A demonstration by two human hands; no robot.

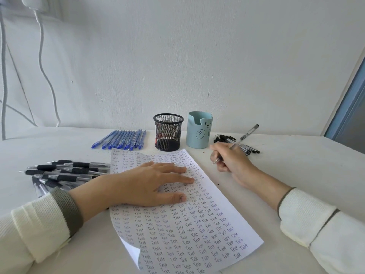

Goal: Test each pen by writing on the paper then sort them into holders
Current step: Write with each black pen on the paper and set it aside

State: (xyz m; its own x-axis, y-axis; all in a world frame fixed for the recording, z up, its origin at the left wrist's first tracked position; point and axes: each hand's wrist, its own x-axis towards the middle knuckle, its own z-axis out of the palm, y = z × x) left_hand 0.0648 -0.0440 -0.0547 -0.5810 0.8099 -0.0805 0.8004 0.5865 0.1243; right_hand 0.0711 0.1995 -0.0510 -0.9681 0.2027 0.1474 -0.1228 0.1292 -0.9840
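A person seated at a white table (pixel 296 171) pinches a clear-barrelled pen (pixel 245 135) in the right hand (pixel 231 161). The fingers are curled round its lower barrel and the tip hangs just off the right edge of the paper (pixel 187 230). The left hand (pixel 150 184) lies flat on the sheet, fingers straight and slightly spread, pinning down rows of the handwritten word "Test".

The pen looks light, stiff and smooth, so a hold low on the barrel near the tip should give most control. The single thin sheet curls at its near corner and would likely slide without the pressing palm.

Behind the paper stand a black mesh holder (pixel 168 133) and a pale blue bear-faced holder (pixel 199 133); whether the blue one has anything inside cannot be told from this angle. A row of blue pens (pixel 122 139) lies left of the mesh holder. A heap of black-capped pens (pixel 227 138) lies beyond the right hand, and black-grip pens (pixel 65 171) are piled at the far left.
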